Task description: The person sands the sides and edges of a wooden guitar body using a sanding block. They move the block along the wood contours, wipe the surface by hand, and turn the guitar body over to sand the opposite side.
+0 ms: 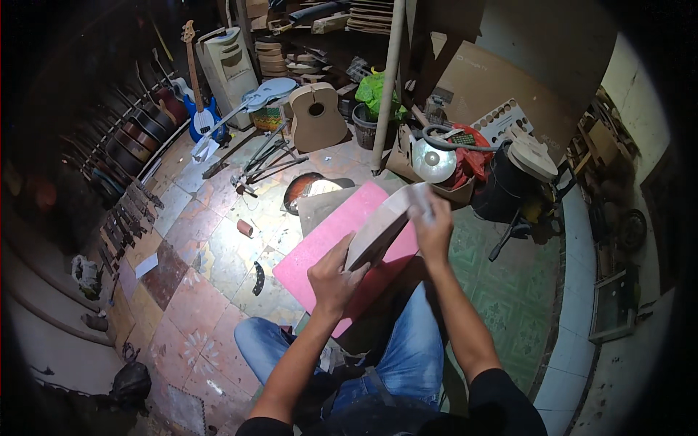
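Note:
A flat wooden piece (pixel 378 229) stands tilted on edge over a pink board (pixel 327 236) that rests on my lap and the floor. My left hand (pixel 333 280) grips the lower end of the wooden piece. My right hand (pixel 430 225) presses a small pale scrap, likely sandpaper (pixel 420 196), against its upper end. Below the board, my legs in blue jeans (pixel 407 349) show that I am seated.
An unfinished acoustic guitar body (pixel 316 116) and a blue electric guitar (pixel 202 116) stand at the back. A row of guitars (pixel 134 138) lines the left wall. A post (pixel 387 87), a green bag (pixel 378 91), a black bin (pixel 505 185) and tools crowd the tiled floor (pixel 196 232).

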Demonstrator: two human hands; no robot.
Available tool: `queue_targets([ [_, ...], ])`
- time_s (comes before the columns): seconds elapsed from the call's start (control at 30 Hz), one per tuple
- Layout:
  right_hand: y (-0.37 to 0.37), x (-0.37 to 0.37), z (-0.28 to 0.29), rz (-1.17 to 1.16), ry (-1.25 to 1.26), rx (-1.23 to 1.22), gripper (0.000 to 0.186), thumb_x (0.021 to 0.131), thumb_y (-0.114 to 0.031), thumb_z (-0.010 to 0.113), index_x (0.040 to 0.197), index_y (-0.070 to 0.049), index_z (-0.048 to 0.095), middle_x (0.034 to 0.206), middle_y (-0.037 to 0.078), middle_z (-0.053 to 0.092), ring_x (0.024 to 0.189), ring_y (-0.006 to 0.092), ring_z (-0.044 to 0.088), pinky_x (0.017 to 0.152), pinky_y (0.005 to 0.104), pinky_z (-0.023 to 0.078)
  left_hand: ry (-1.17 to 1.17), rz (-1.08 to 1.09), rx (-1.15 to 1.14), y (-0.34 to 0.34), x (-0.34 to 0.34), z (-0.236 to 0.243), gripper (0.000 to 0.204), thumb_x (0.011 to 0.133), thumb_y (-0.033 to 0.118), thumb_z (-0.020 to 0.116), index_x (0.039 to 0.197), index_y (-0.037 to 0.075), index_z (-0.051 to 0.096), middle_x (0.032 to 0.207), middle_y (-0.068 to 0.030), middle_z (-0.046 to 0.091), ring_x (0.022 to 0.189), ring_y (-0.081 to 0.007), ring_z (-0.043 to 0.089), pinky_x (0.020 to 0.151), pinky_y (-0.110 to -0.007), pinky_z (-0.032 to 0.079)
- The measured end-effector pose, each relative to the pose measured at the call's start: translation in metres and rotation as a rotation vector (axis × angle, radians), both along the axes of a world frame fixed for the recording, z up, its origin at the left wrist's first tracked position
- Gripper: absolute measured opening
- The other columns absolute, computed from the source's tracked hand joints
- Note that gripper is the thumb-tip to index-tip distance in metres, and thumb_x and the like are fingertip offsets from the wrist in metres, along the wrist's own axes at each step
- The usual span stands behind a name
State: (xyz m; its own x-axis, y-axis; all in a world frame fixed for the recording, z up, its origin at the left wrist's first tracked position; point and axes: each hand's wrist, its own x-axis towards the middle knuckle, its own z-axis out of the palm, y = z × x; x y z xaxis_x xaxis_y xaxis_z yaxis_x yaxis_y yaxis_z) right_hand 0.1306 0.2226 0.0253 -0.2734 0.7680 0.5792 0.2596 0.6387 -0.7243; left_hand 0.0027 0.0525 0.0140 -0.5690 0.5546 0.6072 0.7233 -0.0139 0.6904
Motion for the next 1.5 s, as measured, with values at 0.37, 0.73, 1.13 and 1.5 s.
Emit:
queue_targets([
  [0.37, -0.047, 0.010, 0.026, 0.195, -0.173, 0.130, 0.046, 0.083, -0.016, 0.074, 0.126, 0.000, 0.068, 0.111, 0.020, 0.065, 0.101, 0.0361, 0.066, 0.090, 0.0419, 0.053, -0.029, 0.002, 0.009, -0.007, 0.004, -0.009, 0.066, 0.062, 0.007, 0.089, 0.126, 0.005, 0.070, 0.106, -0.0171, 0.077, 0.095, -0.0266, 0.077, 0.081, -0.033, 0.061],
  [0.73, -0.061, 0.021, 0.030, 0.263, -0.222, 0.240, 0.052, 0.080, -0.027, 0.080, 0.128, -0.008, 0.070, 0.112, 0.020, 0.066, 0.103, 0.0355, 0.067, 0.088, 0.0458, 0.055, -0.028, -0.010, 0.005, -0.011, 0.007, -0.004, 0.065, 0.063, 0.009, 0.090, 0.125, 0.003, 0.071, 0.106, -0.0186, 0.077, 0.095, -0.0265, 0.077, 0.080, -0.033, 0.061],
  [1.13, -0.019, 0.029, 0.027, 0.106, -0.233, 0.042, 0.056, 0.078, -0.024, 0.082, 0.130, -0.009, 0.069, 0.115, 0.016, 0.066, 0.104, 0.0332, 0.067, 0.090, 0.0451, 0.055, 0.020, -0.071, 0.045, -0.009, 0.004, 0.003, 0.052, 0.069, 0.009, 0.085, 0.120, 0.006, 0.073, 0.107, -0.0167, 0.076, 0.091, -0.0298, 0.077, 0.076, -0.035, 0.061],
  [1.5, -0.002, 0.046, 0.025, -0.040, -0.168, -0.127, 0.047, 0.080, -0.015, 0.076, 0.125, -0.002, 0.069, 0.105, 0.017, 0.064, 0.096, 0.0366, 0.065, 0.085, 0.0448, 0.053, 0.045, -0.195, 0.035, -0.010, 0.002, 0.005, 0.055, 0.066, 0.009, 0.089, 0.119, 0.003, 0.073, 0.105, -0.0171, 0.077, 0.092, -0.0263, 0.077, 0.079, -0.032, 0.060],
])
